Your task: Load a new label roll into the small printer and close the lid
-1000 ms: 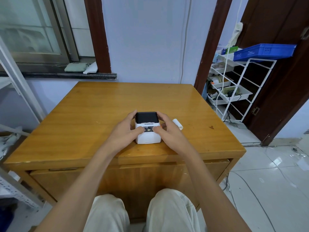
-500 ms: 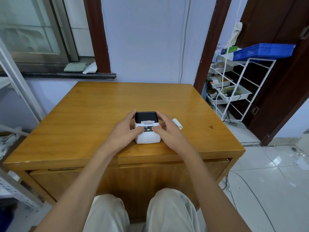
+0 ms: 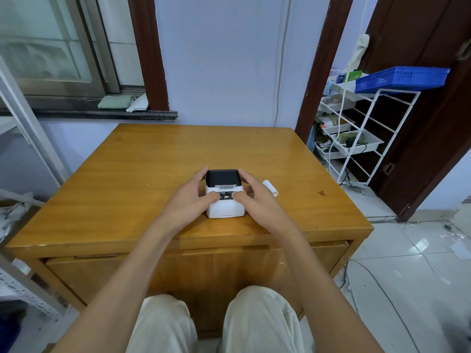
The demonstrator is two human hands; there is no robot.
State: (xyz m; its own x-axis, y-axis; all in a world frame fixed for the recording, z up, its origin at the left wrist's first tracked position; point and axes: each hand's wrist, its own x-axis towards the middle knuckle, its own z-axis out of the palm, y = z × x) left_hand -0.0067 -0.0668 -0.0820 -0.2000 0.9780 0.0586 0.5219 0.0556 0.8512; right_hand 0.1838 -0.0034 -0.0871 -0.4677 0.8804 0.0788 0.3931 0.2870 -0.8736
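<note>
A small white printer (image 3: 224, 207) with a black lid (image 3: 223, 177) stands near the front edge of the wooden table (image 3: 142, 169). The lid lies down flat on the body. My left hand (image 3: 188, 202) cups the printer's left side, its thumb on the front panel. My right hand (image 3: 257, 202) cups the right side, thumb beside a small lit light on the panel. A white label roll (image 3: 270, 186) lies on the table just right of my right hand, partly hidden by my fingers.
A white wire rack (image 3: 356, 138) with trays and a blue crate (image 3: 400, 79) stands to the right of the table by a dark door. A window ledge with cloths runs behind on the left. My knees sit under the table's front.
Almost nothing has moved; both hands stay on the printer's sides with thumbs on the front panel.
</note>
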